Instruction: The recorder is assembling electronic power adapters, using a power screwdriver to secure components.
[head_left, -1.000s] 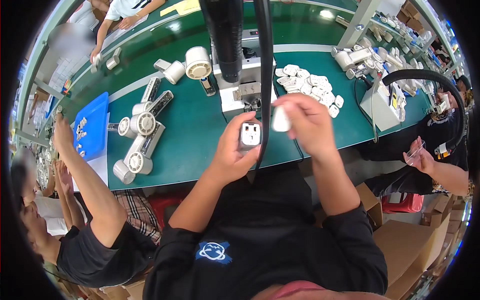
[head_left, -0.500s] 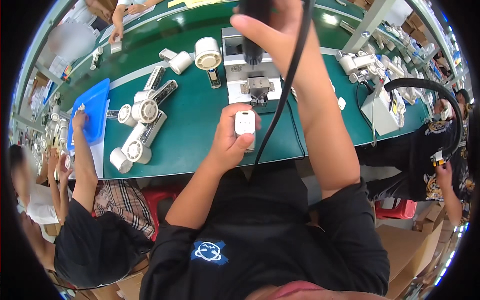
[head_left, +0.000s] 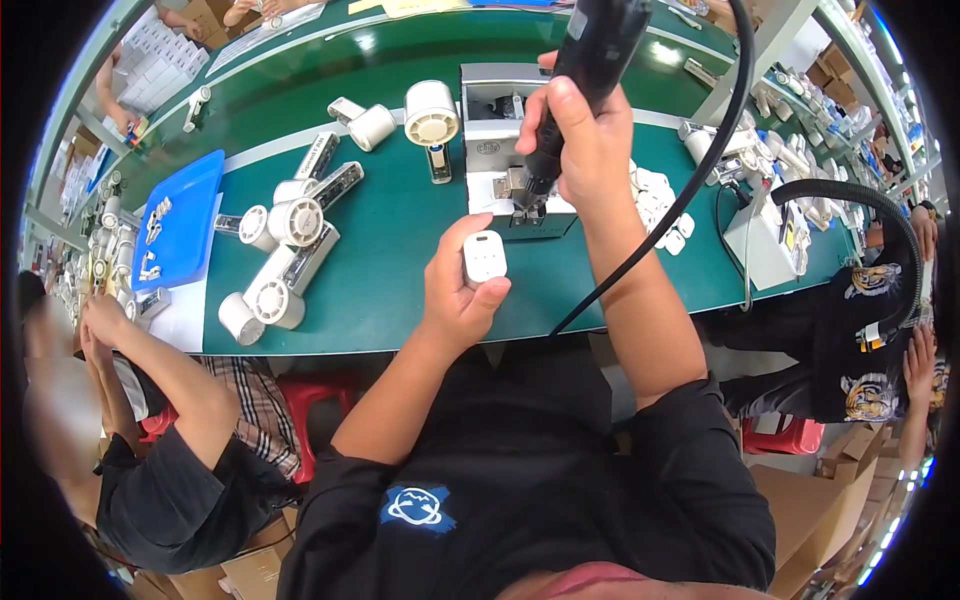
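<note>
In my left hand is a white rounded-end plastic housing, its end with a dark slot and small holes facing up. The thumb and fingers are closed round it; most of its body is hidden. My right hand grips a black electric screwdriver with a black cable. Its tip points down at the front of the metal screw feeder, beyond my left hand. Whether a screw sits on the tip is too small to tell. An upright white handheld fan stands left of the feeder.
Several white fan units lie at the left, beside a blue tray with small white parts. White caps are piled right of the feeder, near a white box with a black hose. A co-worker's arm is at the left.
My right hand has brought the screwdriver down and to the right, onto the feeder's front. My left hand has shifted slightly left with the housing. The co-worker's arm has left the blue tray.
</note>
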